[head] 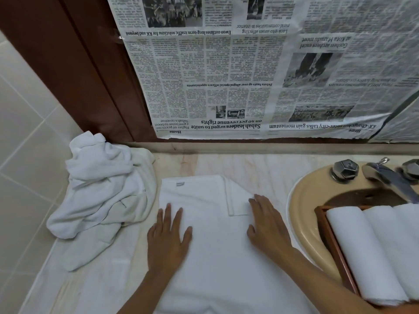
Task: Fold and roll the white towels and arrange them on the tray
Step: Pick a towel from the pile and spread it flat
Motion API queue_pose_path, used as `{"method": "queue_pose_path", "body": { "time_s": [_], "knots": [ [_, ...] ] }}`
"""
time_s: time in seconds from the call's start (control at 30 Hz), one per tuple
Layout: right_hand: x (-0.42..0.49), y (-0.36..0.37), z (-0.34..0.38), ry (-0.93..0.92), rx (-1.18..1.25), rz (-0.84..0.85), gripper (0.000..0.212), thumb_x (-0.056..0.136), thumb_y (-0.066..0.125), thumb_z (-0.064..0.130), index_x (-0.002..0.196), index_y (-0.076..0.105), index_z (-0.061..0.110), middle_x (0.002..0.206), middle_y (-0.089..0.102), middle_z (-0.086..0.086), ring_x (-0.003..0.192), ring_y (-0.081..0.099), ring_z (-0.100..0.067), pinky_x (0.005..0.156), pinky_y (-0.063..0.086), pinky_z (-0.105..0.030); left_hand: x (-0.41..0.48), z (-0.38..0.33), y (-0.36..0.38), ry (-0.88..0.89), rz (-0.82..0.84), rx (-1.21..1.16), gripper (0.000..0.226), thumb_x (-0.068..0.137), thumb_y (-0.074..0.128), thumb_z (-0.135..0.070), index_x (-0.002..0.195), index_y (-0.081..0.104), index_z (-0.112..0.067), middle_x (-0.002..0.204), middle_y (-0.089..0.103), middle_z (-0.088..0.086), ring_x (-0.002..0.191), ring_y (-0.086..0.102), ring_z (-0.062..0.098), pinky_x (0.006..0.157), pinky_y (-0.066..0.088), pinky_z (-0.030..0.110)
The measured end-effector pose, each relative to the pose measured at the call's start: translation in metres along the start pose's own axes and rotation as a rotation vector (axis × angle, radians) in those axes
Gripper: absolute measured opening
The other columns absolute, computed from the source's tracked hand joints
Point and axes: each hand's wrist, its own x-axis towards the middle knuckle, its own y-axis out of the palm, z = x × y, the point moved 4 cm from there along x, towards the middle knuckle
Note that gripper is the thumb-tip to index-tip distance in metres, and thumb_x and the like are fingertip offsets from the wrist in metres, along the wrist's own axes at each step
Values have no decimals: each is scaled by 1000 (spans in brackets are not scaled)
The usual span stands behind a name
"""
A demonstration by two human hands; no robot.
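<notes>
- The towel (215, 241) I'm working lies spread flat in the middle of the desk (260, 168) and reaches to the near edge. Its far right corner is turned in as a flap (238, 198).
- My left hand (167, 241) rests palm down on the towel's left part, fingers (169, 214) straight and spread, holding nothing.
- My right hand (267, 227) lies flat on the towel's right side, its fingertips touching the flap. The fingers lie close together with the thumb out to the side, and nothing is pinched.
- Handling, as I judge it: the towel is soft, light terry cloth that drapes and creases easily and isn't slippery or fragile. It won't keep a fold unless it's pressed flat, and a roll will loosen if let go.
- I'd take it by the edges or corners, both hands level, and smooth with flat palms before rolling.
- A crumpled pile (102, 189) of white towels sits at the desk's far left corner, against the wall.
- The tray (333, 241), wooden, sits over the sink (301, 225) at the desk's right edge.
- The tray holds white rolls (362, 252) lying side by side and touching. I count three, and the frame cuts off the last.
</notes>
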Motion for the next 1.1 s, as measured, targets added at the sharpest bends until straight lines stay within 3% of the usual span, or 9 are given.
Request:
{"method": "queue_pose_path", "body": {
  "time_s": [0.13, 0.33, 0.5, 0.6, 0.67, 0.73, 0.83, 0.93, 1.1],
  "knots": [
    [26, 1, -3, -162, -68, -83, 60, 69, 61, 21, 127, 55, 5, 121, 66, -10, 112, 65, -30, 82, 57, -39, 0, 0, 5, 16, -58, 65, 64, 93, 25, -60, 151, 33, -32, 164, 11, -4, 150, 14, 20, 111, 25, 39],
    [60, -10, -14, -299, -39, -213, 30, 77, 42, 19, 95, 64, 9, 90, 67, -2, 74, 60, -26, 60, 48, -32, 1, -1, 8, 29, -75, 88, 63, 94, 30, -56, 151, 34, -31, 164, 12, -3, 150, 12, 19, 112, 21, 37],
    [98, -25, -47, 265, 491, -142, 38, 93, 58, 12, 59, 40, 14, 55, 41, 2, 54, 38, -14, 49, 26, -23, 1, -2, 7, 25, -64, 103, 62, 94, 30, -55, 150, 35, -31, 164, 12, -3, 150, 14, 20, 112, 21, 37],
    [99, -32, -53, 484, 486, -119, 15, 92, 62, 21, 97, 61, 6, 90, 64, -12, 85, 57, -30, 67, 43, -34, 1, -2, 5, 23, -57, 100, 62, 94, 30, -56, 150, 34, -31, 164, 11, -3, 151, 12, 20, 112, 21, 37],
    [79, -30, -38, 499, 326, -186, 49, 88, 64, 22, 131, 51, 3, 125, 56, -20, 114, 51, -38, 92, 45, -44, 1, -2, 6, 23, -55, 93, 62, 93, 29, -56, 151, 34, -31, 164, 10, -4, 151, 11, 19, 112, 22, 38],
    [52, -23, -3, 292, 196, -304, 57, 86, 58, 30, 135, 49, 1, 137, 49, -22, 126, 45, -41, 100, 43, -51, 2, -2, 7, 22, -54, 86, 63, 93, 29, -56, 151, 34, -31, 164, 9, -4, 151, 10, 19, 112, 24, 38],
    [26, 16, 46, -90, 105, 20, 73, 90, 27, 54, 151, 34, 15, 163, 18, -8, 150, 16, -26, 115, 19, -38, 3, -1, 7, 22, -47, 90, 63, 93, 29, -55, 151, 33, -31, 164, 7, -5, 151, 8, 19, 112, 24, 38],
    [33, 38, 45, -230, 17, 105, 73, 94, 15, 62, 157, 12, 27, 163, -13, 5, 149, -16, -13, 117, -2, -29, 3, -1, 7, 12, -46, 88, 63, 93, 27, -57, 152, 30, -33, 164, 4, -7, 151, 5, 17, 113, 22, 38],
    [58, 30, -4, -5, -66, 61, 79, 91, 2, 63, 158, 4, 23, 164, -13, 5, 150, -16, -13, 122, 1, -36, 3, -2, 5, 2, -36, 92, 63, 93, 27, -57, 152, 29, -35, 164, 6, -7, 151, 7, 16, 112, 21, 36]
  ]
}}
